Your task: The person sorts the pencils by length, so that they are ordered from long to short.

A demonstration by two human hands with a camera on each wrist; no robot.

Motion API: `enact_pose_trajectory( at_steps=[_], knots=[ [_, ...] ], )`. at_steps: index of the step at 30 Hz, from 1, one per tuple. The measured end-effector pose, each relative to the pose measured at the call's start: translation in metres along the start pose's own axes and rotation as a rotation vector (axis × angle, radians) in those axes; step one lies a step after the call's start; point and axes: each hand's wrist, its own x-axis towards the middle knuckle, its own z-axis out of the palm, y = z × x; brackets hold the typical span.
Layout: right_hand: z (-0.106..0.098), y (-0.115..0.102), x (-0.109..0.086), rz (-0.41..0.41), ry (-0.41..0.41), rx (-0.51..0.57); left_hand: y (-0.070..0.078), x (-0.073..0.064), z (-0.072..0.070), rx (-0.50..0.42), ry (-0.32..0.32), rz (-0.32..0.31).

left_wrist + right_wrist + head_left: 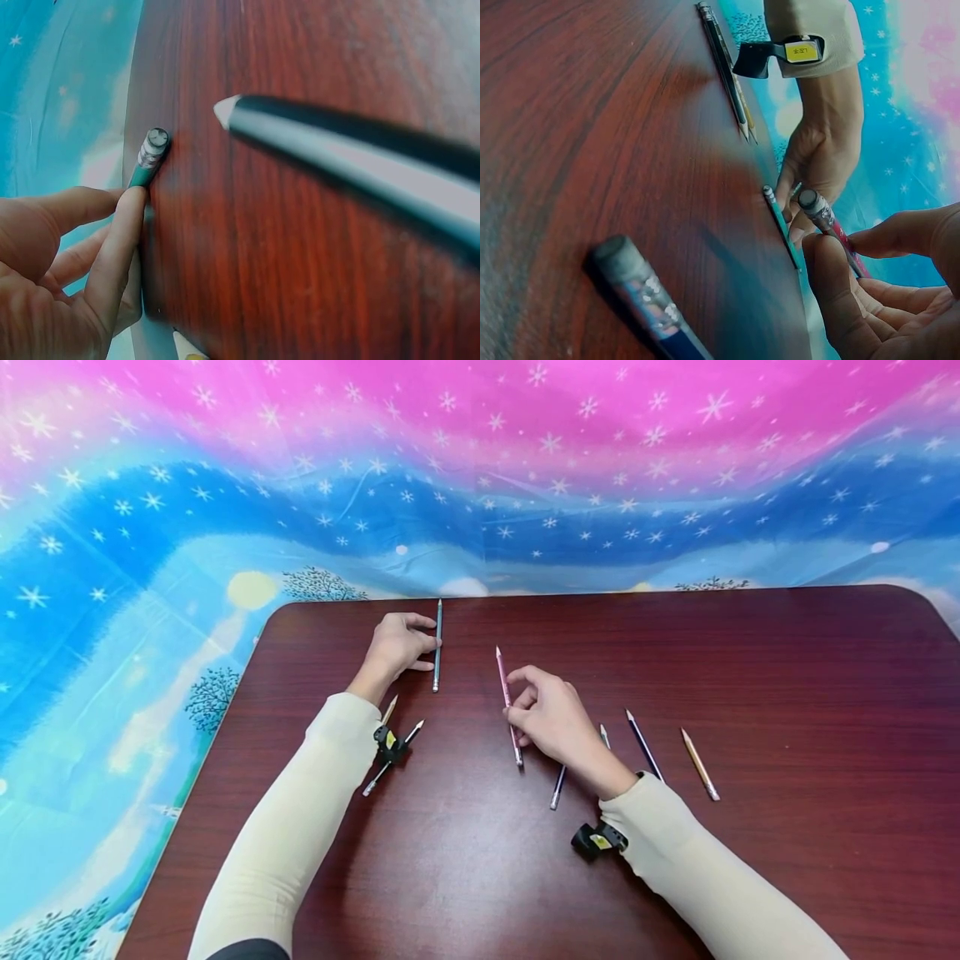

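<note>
My left hand (401, 645) pinches a teal pencil (437, 670) near the far edge of the table. In the left wrist view its eraser end (154, 142) sticks out past the fingertips. The right wrist view shows this pencil lying along the tabletop beside the left fingers. My right hand (551, 714) grips a pink pencil (516, 745) between thumb and fingers, tip pointing away from me. Its eraser (810, 199) faces the right wrist camera. Whether the pink pencil touches the table, I cannot tell.
Under the left wrist lie a black pencil (414, 732) and a yellowish pencil (389, 710), partly hidden. Around the right forearm are a dark pencil (558, 787), a light pencil tip (604, 735) and a navy pencil (642, 742). A gold pencil (701, 765) lies farther right on the table (810, 710).
</note>
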Motion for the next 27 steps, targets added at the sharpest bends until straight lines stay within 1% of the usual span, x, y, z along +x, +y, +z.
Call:
enact_pose_trajectory(
  at_steps=[6, 13, 17, 23, 27],
  knots=[
    [0.001, -0.002, 0.002, 0.004, -0.008, 0.006, -0.001, 0.0, -0.002, -0.013, -0.003, -0.002],
    [0.001, -0.003, 0.009, 0.009, -0.015, -0.001, -0.002, 0.001, -0.005, -0.002, -0.014, 0.012],
    [0.001, -0.006, 0.018, 0.016, -0.023, 0.002, -0.004, 0.003, -0.005, -0.014, -0.013, 0.006],
    [0.004, -0.013, 0.037, 0.029, -0.033, 0.013, -0.004, 0.006, -0.004, -0.024, -0.016, -0.001],
    [0.009, -0.022, 0.05, 0.019, -0.015, 0.021, -0.003, 0.005, -0.004, -0.019, -0.02, 0.006]
  ],
)
